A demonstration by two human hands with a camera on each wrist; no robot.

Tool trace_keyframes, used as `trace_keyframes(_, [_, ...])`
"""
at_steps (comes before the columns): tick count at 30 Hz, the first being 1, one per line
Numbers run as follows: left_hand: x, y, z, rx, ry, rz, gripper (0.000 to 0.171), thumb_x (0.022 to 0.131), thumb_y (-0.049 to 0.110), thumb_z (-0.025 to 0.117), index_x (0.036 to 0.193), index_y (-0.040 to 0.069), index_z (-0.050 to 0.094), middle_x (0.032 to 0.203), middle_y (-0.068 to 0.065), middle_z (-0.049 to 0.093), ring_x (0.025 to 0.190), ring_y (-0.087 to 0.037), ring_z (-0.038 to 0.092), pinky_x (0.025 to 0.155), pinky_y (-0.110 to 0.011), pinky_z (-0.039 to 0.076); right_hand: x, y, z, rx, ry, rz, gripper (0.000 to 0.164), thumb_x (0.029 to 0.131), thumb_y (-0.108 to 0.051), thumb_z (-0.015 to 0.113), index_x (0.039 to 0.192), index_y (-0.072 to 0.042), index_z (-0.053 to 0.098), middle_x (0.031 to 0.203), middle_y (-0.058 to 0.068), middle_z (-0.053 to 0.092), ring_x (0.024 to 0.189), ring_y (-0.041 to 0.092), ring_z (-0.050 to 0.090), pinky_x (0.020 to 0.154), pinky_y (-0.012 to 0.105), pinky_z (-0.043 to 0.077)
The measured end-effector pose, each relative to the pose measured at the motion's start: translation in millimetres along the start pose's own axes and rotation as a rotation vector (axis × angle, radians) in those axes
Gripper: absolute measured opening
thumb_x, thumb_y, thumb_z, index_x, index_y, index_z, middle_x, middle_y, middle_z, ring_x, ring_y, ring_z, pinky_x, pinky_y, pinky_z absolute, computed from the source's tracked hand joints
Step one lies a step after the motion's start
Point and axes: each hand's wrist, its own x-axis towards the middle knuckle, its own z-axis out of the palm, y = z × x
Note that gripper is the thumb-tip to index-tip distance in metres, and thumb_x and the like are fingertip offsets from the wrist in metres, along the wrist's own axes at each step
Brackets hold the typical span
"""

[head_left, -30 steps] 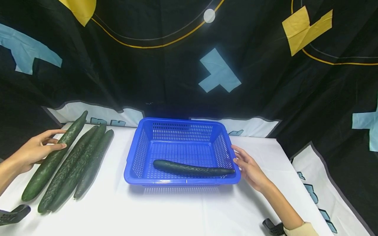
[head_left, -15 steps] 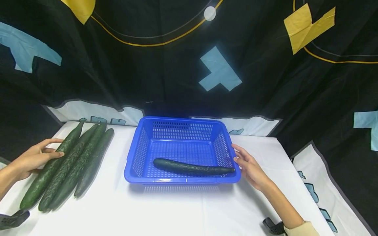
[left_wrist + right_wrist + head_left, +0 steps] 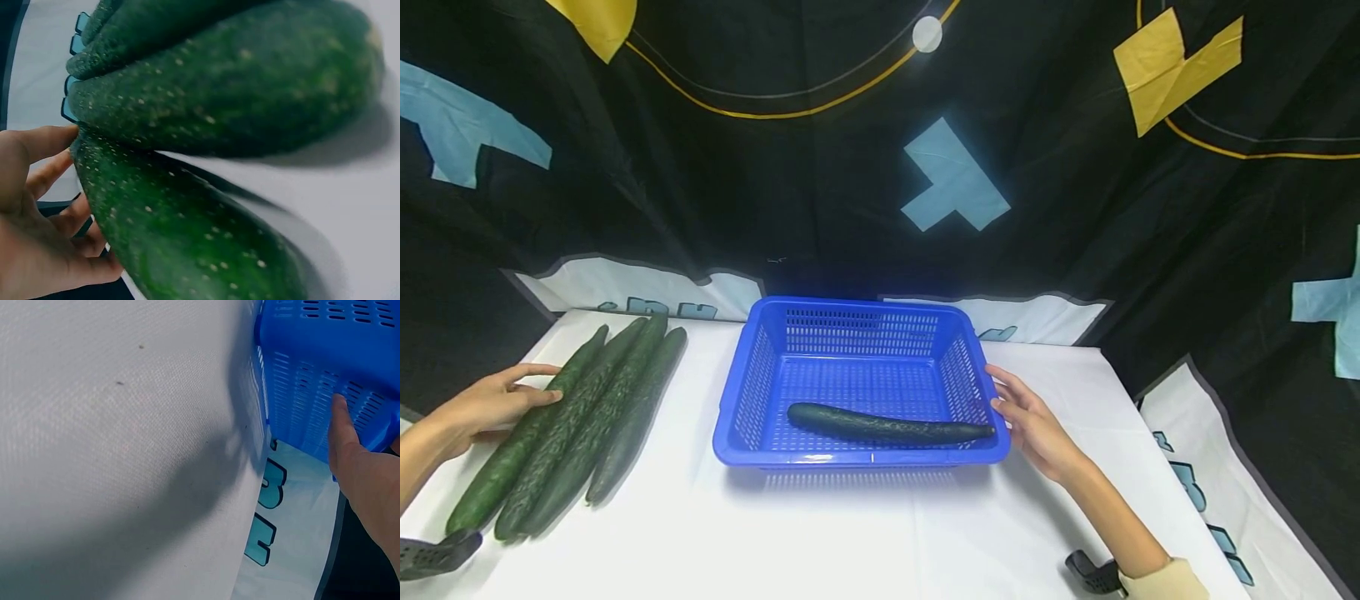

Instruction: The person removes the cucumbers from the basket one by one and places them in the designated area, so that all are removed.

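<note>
My left hand [image 3: 486,404] holds the leftmost long green cucumber [image 3: 493,483], thumb on its upper side. In the left wrist view, fingers [image 3: 90,240] curve against the side of that bumpy, speckled cucumber. It lies close against several more cucumbers [image 3: 602,429], all side by side on the table's left part. Over at the middle stands a blue plastic basket [image 3: 865,458] with slotted walls. One cucumber [image 3: 880,427] lies in it along the front wall. My right hand [image 3: 1037,437] grips the basket's right rim; in the right wrist view a finger [image 3: 340,422] lies along the outer wall.
A white cloth [image 3: 850,542] covers the table, with a black curtain [image 3: 775,200] behind it carrying blue and yellow shapes. Black wrist-worn devices show at the left wrist [image 3: 437,554] and the right wrist [image 3: 1093,573].
The left hand has brought its cucumber down beside the others, closing the gap, and slid it slightly toward me. My right hand and the basket have stayed in place.
</note>
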Motion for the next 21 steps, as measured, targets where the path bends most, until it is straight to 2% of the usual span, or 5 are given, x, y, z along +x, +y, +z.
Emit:
trace_keyframes(5, [23.4, -20.7, -5.0, 0.04, 0.114, 0.078, 0.085, 0.099, 0.055, 0.053, 0.157, 0.005, 0.018, 0.134, -0.046, 0.031, 0.114, -0.063, 0.039, 0.077, -0.066, 0.047, 0, 0, 0, 0.003, -0.008, -0.006, 0.061, 0.105, -0.01, 0.044, 0.158, -0.005, 0.016, 0.152, 0.027, 0.028, 0.116, 0.02, 0.058, 0.092, 0.035, 0.053])
trace_keyframes(8, [25.3, -6.8, -4.6, 0.065, 0.182, 0.153, 0.073, 0.096, 0.058, 0.055, 0.154, 0.02, 0.031, 0.135, -0.04, 0.035, 0.115, -0.057, 0.041, 0.073, -0.058, 0.052, 0, -1, 0, 0.007, -0.01, -0.008, 0.061, 0.105, -0.009, 0.044, 0.158, -0.005, 0.015, 0.152, 0.028, 0.028, 0.115, 0.021, 0.057, 0.092, 0.035, 0.053])
trace_keyframes(11, [6.9, 39.9, 1.1, 0.052, 0.146, 0.246, 0.063, 0.101, 0.044, 0.056, 0.152, 0.015, 0.033, 0.136, -0.037, 0.035, 0.116, -0.054, 0.042, 0.078, -0.059, 0.05, 0, -1, 1, 0.007, -0.01, -0.008, 0.061, 0.105, -0.01, 0.045, 0.158, -0.005, 0.015, 0.151, 0.028, 0.029, 0.115, 0.021, 0.058, 0.091, 0.036, 0.053])
trace_keyframes(15, [-24.6, 115.1, 21.4, 0.025, 0.058, 0.375, 0.061, 0.104, 0.025, 0.056, 0.148, -0.006, 0.03, 0.139, -0.036, 0.038, 0.121, -0.056, 0.043, 0.092, -0.068, 0.042, -1, 0, 0, 0.003, -0.001, -0.009, 0.06, 0.106, -0.009, 0.044, 0.158, -0.005, 0.016, 0.151, 0.026, 0.03, 0.115, 0.021, 0.058, 0.092, 0.036, 0.053])
trace_keyframes(21, [-42.2, 180.7, 64.5, 0.002, -0.024, 0.46, 0.061, 0.099, 0.03, 0.064, 0.146, 0.0, 0.04, 0.14, -0.029, 0.048, 0.123, -0.049, 0.052, 0.097, -0.066, 0.042, -1, 0, 1, -0.003, 0.005, -0.002, 0.059, 0.106, -0.009, 0.043, 0.158, -0.007, 0.017, 0.15, 0.023, 0.031, 0.115, 0.021, 0.058, 0.092, 0.037, 0.053])
